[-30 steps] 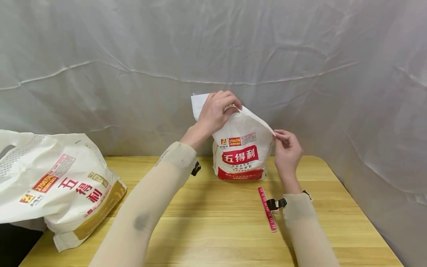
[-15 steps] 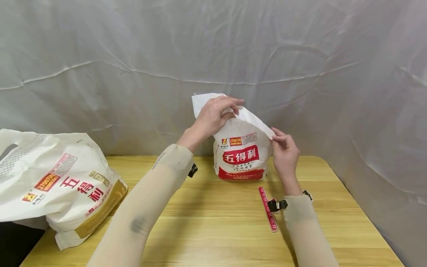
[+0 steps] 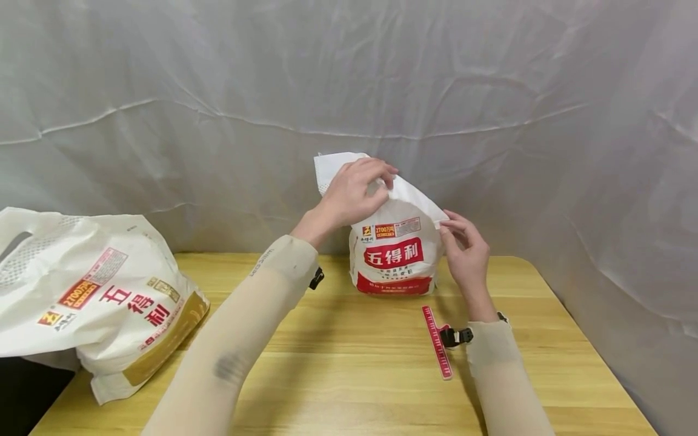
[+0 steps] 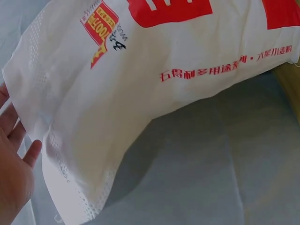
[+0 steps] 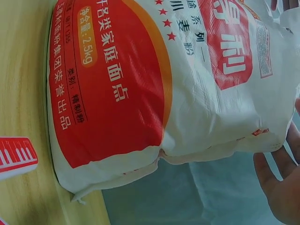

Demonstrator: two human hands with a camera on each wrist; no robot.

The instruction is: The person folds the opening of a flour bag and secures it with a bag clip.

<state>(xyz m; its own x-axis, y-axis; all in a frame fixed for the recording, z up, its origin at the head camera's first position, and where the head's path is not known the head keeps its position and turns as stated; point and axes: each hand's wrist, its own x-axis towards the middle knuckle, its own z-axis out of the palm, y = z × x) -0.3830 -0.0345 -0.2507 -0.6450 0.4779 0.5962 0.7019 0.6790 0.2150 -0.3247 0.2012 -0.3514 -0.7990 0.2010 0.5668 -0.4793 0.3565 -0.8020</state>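
A white flour bag (image 3: 394,254) with red print stands upright at the back of the table, its top edge folded over toward the front. My left hand (image 3: 360,191) holds the folded top near its middle, thumb in front and fingers over the edge. At the lower right corner of the fold, my right hand (image 3: 466,248) pinches the bag between thumb and fingers. In the left wrist view, the left hand (image 4: 14,164) is partly cut off beside the bag's perforated top strip. The right wrist view shows the right hand (image 5: 286,183) at the bag's upper side.
A red-and-white clip (image 3: 436,342) with ruler-like marks lies on the wooden table (image 3: 338,375), close to the right wrist strap. A larger white-and-gold flour bag (image 3: 125,303) leans at the left edge. Behind the table hangs a grey cloth (image 3: 245,91).
The bag's top edge has been turned down toward the front, showing a wider white flap. My right hand has shifted slightly left with the corner; the left thumb has moved a little.
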